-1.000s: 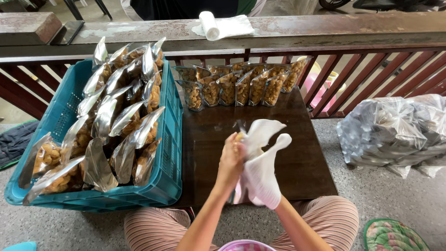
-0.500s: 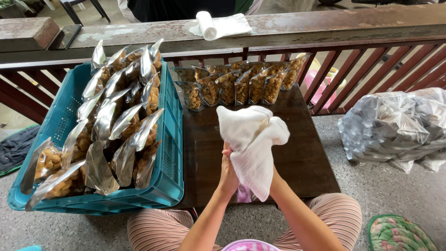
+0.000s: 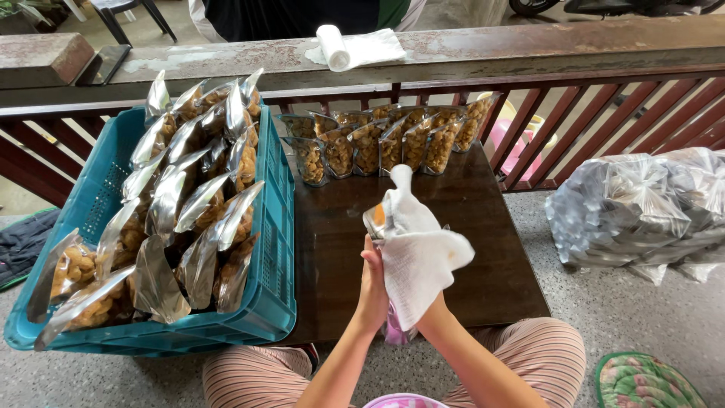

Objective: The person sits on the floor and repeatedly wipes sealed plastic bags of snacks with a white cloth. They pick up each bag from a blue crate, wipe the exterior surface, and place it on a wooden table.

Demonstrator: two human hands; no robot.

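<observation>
Now a white cloth is held up in the middle of the frame, above the dark counter. The left hand is pressed against the left side of the cloth, with its fingers closed on it. The right hand is almost all hidden under the cloth, so it cannot be told if its fingers are closed or loose. A small shiny pouch with a bit of orange peeks out at the upper left edge of the cloth. Something pink can be seen just under the cloth, between the two wrists.

At the back of the counter, a row of clear pouches full of brown snacks is lined up against the red railing. On the left side of the frame, a teal crate is packed with many silver pouches standing upright. At the top, a roll of white bags is lying on the wide ledge. On the right side, a big clear bag of silver packs is set on the floor.
</observation>
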